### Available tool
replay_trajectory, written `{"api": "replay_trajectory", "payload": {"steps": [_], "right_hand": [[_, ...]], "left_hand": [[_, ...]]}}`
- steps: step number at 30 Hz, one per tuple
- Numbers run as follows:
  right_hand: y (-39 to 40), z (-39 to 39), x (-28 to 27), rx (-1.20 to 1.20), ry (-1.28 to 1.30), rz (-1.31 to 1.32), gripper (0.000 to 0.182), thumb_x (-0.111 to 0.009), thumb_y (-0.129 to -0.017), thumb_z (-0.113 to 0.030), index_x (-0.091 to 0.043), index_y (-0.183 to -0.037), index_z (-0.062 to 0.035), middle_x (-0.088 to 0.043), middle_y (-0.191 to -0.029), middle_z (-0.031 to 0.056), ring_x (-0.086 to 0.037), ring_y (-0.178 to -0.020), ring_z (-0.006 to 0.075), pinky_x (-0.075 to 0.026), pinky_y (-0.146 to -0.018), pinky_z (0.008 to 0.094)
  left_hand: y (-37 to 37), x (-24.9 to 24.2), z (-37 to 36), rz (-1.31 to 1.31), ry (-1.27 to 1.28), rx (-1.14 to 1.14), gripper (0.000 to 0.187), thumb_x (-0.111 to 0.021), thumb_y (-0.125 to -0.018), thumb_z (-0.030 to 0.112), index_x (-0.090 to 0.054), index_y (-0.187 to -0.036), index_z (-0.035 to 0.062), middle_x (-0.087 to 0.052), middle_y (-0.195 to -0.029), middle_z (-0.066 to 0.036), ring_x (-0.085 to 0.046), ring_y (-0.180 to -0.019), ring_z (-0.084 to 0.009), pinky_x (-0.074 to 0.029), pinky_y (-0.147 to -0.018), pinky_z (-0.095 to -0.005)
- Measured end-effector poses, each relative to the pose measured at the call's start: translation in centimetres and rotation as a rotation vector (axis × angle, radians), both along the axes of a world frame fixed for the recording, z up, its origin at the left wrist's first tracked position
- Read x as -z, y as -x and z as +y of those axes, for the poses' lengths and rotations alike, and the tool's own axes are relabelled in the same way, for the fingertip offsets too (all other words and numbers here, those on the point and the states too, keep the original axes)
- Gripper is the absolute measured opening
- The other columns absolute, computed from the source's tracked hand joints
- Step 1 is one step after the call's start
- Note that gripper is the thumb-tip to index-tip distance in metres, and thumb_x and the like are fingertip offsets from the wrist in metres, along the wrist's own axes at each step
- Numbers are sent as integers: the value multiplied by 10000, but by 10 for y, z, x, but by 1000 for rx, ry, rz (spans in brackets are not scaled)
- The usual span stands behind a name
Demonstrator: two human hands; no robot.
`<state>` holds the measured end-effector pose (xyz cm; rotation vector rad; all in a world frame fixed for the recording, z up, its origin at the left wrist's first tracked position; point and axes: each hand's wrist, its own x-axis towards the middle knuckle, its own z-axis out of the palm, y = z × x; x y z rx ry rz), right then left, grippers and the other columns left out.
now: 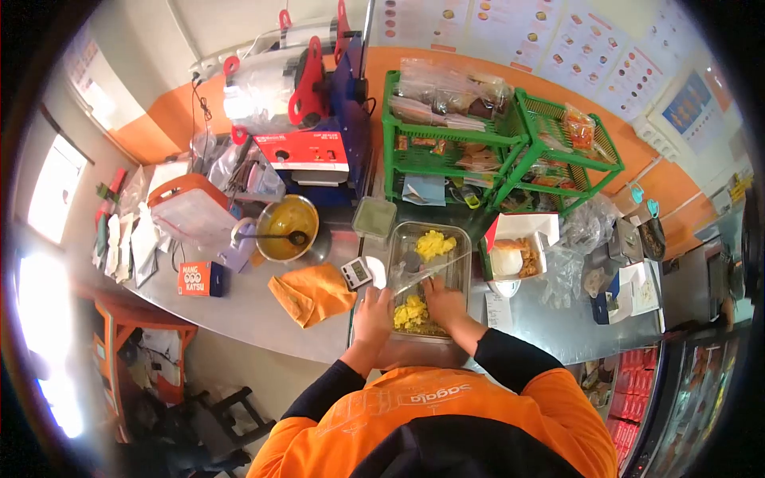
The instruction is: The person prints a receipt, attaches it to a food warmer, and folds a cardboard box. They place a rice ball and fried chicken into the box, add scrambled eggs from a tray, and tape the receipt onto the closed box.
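A glass tray (466,280) lies on the steel counter in front of me, with two heaps of yellow scrambled-egg-like food (434,245) in it, one at the far end and one at the near end. A clear plastic sheet (410,280) stretches slantwise across the tray's middle. My left hand (373,316) is closed on the sheet's left end at the tray's left edge. Over the tray, my right hand (448,305) has its fingers on the sheet, right of the near heap; its grip is partly hidden. A small digital timer (357,273) stands just beyond my left hand.
An orange cloth (311,293) and a bowl of yellow liquid (301,215) with a ladle (295,237) lie left. A lidded container (374,217) adjoins the tray. Right is an open food box (494,239). Behind stand a red-and-blue sealing machine (299,151) and green racks (454,135).
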<state>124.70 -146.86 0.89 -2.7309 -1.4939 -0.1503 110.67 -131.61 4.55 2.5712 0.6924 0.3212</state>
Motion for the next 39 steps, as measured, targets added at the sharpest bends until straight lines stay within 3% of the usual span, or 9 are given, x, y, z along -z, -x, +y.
{"api": "replay_trajectory", "payload": {"steps": [4, 10, 14, 19, 25, 32, 36, 39], "right_hand": [[-20, 16, 0, -10, -103, -43, 762, -557, -870, -89, -302, -1587, -67, -619, -952, 128, -674, -600, 238, -540, -506, 370], [-35, 27, 8, 170, 10, -10, 782, -578, -861, -99, -296, -1589, -50, -653, -934, 155, -680, -573, 260, -538, -495, 386], [-42, 26, 16, 173, 53, 21, 702, -552, -883, -113, -362, -1555, -42, -687, -958, 179, -693, -589, 259, -535, -489, 392], [-36, 7, -23, 123, 138, 155, 563, -521, -899, -109, -505, -1455, -22, -699, -955, 182, -711, -649, 273, -552, -535, 409], [6, -52, -49, 15, 152, 275, 500, -511, -911, -113, -528, -1397, 3, -699, -805, 156, -712, -666, 321, -550, -544, 459], [55, -85, -104, -124, 183, 531, 568, -534, -892, -131, -488, -1443, -1, -676, -1021, 205, -708, -676, 337, -544, -568, 472], [39, -70, -87, -164, 97, 236, 599, -568, -867, -115, -494, -1455, -24, -641, -1040, 155, -683, -590, 258, -517, -485, 375], [16, -53, -30, -161, 4, 22, 590, -572, -856, -92, -514, -1437, -5, -606, -982, 126, -641, -523, 224, -504, -457, 346]], "left_hand": [[3, -3, -6, -31, 15, 47, 170, -584, -960, 219, -596, -1111, 141, -573, -1078, -125, -658, -878, -373, -565, -674, -496], [3, -5, -9, -2, 3, 49, 175, -595, -950, 197, -595, -1114, 136, -570, -1072, -126, -659, -873, -377, -559, -657, -502], [3, -3, -10, -72, 26, 33, 167, -597, -949, 180, -592, -1109, 129, -570, -1072, -132, -657, -869, -389, -557, -658, -511], [6, 5, -10, -83, 25, 21, 150, -599, -954, 181, -585, -1092, 123, -580, -1048, -136, -659, -843, -402, -557, -646, -509], [20, 1, -11, -91, 60, 23, 118, -613, -945, 157, -577, -1048, 113, -590, -989, -142, -659, -771, -398, -549, -605, -504], [24, 4, -9, -186, 54, -7, 111, -621, -936, 120, -594, -1041, 99, -593, -988, -156, -651, -788, -393, -546, -629, -483], [29, 4, -11, -174, 69, -4, 105, -616, -944, 126, -598, -1042, 96, -595, -997, -159, -647, -823, -394, -544, -653, -486], [28, 3, -12, -182, 59, 5, 103, -616, -947, 130, -597, -1043, 96, -597, -1007, -158, -646, -832, -395, -545, -664, -487]]}}
